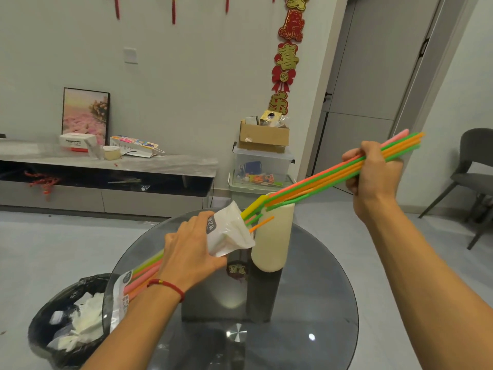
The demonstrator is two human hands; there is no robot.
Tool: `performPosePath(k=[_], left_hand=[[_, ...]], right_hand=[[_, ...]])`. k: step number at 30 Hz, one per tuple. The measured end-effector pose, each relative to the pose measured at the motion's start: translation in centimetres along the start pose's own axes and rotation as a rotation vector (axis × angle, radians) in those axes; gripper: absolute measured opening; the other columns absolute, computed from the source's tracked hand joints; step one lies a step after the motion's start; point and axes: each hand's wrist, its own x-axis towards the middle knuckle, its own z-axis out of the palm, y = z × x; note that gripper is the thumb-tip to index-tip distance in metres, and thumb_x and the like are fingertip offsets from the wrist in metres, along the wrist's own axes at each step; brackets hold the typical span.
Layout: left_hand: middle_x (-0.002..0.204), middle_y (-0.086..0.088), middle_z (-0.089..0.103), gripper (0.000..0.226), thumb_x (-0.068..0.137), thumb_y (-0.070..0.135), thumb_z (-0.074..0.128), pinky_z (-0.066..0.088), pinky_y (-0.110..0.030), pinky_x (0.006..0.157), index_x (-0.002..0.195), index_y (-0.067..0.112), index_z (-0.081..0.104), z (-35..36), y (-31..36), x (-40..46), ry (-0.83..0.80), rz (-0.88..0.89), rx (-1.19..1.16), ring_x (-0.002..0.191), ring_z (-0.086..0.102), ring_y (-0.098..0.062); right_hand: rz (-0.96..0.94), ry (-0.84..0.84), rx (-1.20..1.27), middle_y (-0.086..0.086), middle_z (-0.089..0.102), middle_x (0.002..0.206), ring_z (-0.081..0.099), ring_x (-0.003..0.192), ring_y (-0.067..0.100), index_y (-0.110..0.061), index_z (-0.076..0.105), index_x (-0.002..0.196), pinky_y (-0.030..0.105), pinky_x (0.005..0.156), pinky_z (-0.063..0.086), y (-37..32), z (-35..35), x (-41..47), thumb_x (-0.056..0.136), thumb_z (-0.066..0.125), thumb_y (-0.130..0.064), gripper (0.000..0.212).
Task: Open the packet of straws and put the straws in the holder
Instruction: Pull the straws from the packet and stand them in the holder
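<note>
My left hand (190, 252) grips the clear and white straw packet (226, 232) around its middle, with its torn mouth pointing up and right. More coloured straws (144, 276) still lie inside its lower part. My right hand (373, 169) is closed around a bundle of pink, green and orange straws (320, 182), held slanting in the air; their lower ends lie just outside the packet's mouth. A tall cream holder (272, 241) stands on the round glass table (306, 316), right behind the packet's mouth and under the bundle.
A black-lined bin (69, 316) with white waste sits on the floor at the table's left. Behind it runs a low TV cabinet (106, 172) with boxes on it. Stacked plastic boxes (262, 166) stand by the far wall, and a grey chair (472, 166) is at the right.
</note>
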Motion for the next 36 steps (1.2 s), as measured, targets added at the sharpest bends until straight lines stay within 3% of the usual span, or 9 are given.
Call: performPosePath(k=[8,13,16,22,25,28,31,34,36], left_hand=[[0.113,0.006,0.058,0.077,0.063,0.051,0.080,0.045,-0.047,0.087,0.126,0.035,0.038,0.6,-1.2,0.4,0.005,-0.044,-0.007,0.103,0.054,-0.020],[0.110,0.007,0.058,0.076,0.062,0.049,0.080,0.045,-0.046,0.085,0.124,0.036,0.039,0.6,-1.4,0.5,0.032,-0.048,-0.028,0.101,0.054,-0.019],[0.109,0.007,0.057,0.076,0.061,0.050,0.080,0.043,-0.045,0.084,0.124,0.036,0.039,0.7,-1.5,0.4,0.042,-0.042,-0.037,0.100,0.053,-0.020],[0.109,0.006,0.057,0.077,0.062,0.052,0.079,0.045,-0.046,0.084,0.125,0.035,0.038,0.5,-2.0,0.6,0.046,-0.040,-0.036,0.099,0.053,-0.020],[0.106,0.009,0.056,0.074,0.061,0.054,0.075,0.041,-0.042,0.081,0.124,0.036,0.038,0.7,-1.9,0.5,0.055,-0.026,-0.039,0.097,0.051,-0.018],[0.107,0.008,0.055,0.076,0.063,0.052,0.078,0.039,-0.040,0.081,0.126,0.035,0.038,1.0,-1.9,0.3,0.037,-0.012,-0.023,0.096,0.049,-0.016],[0.107,0.008,0.055,0.077,0.063,0.050,0.078,0.035,-0.038,0.079,0.126,0.035,0.037,1.1,-1.8,0.2,0.038,0.005,0.004,0.096,0.049,-0.016],[0.108,0.009,0.055,0.075,0.063,0.051,0.076,0.034,-0.038,0.078,0.126,0.035,0.037,1.2,-1.6,0.1,0.036,0.015,0.027,0.097,0.050,-0.017],[0.107,0.008,0.055,0.074,0.063,0.052,0.075,0.033,-0.037,0.078,0.125,0.034,0.038,1.1,-1.5,-0.2,0.051,0.031,0.057,0.097,0.050,-0.018]], right_hand=[[-0.051,0.185,-0.018,0.000,0.064,0.051,0.045,0.036,0.013,-0.010,0.064,0.059,0.017,0.040,0.029,0.1,-0.9,3.2,0.081,0.055,-0.018,0.025],[-0.092,0.094,-0.235,0.003,0.069,0.061,0.053,0.046,0.015,-0.019,0.069,0.048,0.023,0.045,0.040,1.0,1.6,3.6,0.080,0.057,-0.021,0.034],[-0.148,0.012,-0.360,0.003,0.070,0.063,0.060,0.053,0.013,-0.021,0.069,0.055,0.028,0.053,0.049,1.7,3.2,3.9,0.081,0.058,-0.022,0.028],[-0.180,-0.191,-0.623,-0.004,0.065,0.062,0.060,0.049,-0.001,-0.009,0.071,0.063,0.012,0.047,0.047,4.8,6.6,3.9,0.087,0.060,-0.019,0.029],[-0.089,-0.320,-0.782,-0.002,0.071,0.069,0.071,0.063,0.006,-0.002,0.075,0.077,0.030,0.062,0.063,7.6,7.7,3.3,0.093,0.062,-0.022,0.029],[0.008,-0.421,-0.945,0.006,0.073,0.080,0.074,0.083,0.027,-0.006,0.077,0.083,0.052,0.081,0.063,9.4,7.5,2.4,0.088,0.066,-0.035,0.031],[0.048,-0.412,-0.918,0.013,0.074,0.090,0.073,0.088,0.029,-0.008,0.074,0.088,0.055,0.085,0.062,9.7,6.9,2.0,0.083,0.069,-0.046,0.039],[0.021,-0.394,-0.884,0.004,0.070,0.090,0.070,0.092,0.027,-0.020,0.067,0.084,0.054,0.089,0.060,9.4,6.3,1.6,0.083,0.072,-0.048,0.029],[-0.060,-0.370,-0.861,0.000,0.064,0.101,0.065,0.094,0.021,-0.021,0.064,0.105,0.049,0.088,0.059,9.0,5.9,1.3,0.084,0.071,-0.052,0.038]])
